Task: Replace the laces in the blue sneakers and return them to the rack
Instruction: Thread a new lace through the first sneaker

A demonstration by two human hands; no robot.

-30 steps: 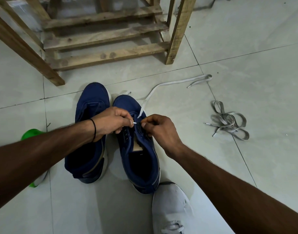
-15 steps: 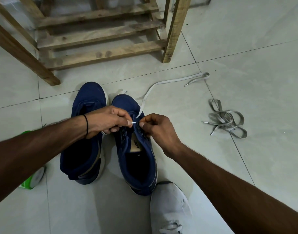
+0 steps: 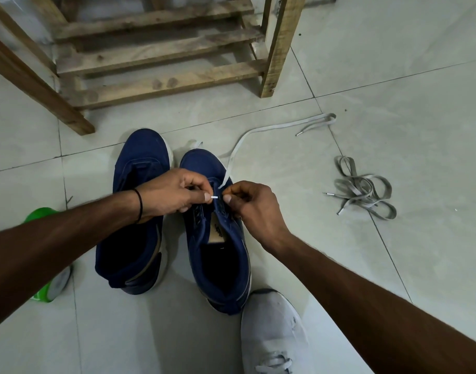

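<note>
The floor (image 3: 393, 76) is pale glossy tile with thin dark joints. A rough wooden rack (image 3: 161, 85) stands on it at the far side, its upper part cut off. In front of it sit two blue sneakers, side by side and toes to the rack: the left sneaker (image 3: 145, 152) and the right sneaker (image 3: 201, 163). Over the right one, the left hand (image 3: 174, 193) pinches the tip of a white lace (image 3: 247, 136), and the right hand (image 3: 253, 209), fingers curled, pinches the same lace just beside it. The rest of the lace trails over the tiles. A tangle of grey laces (image 3: 363, 190) lies well apart. The fingers hide the eyelets. The left forearm half covers a green thing (image 3: 41, 214) that I cannot identify. A pale shoe (image 3: 272, 327) is cut off below.
</note>
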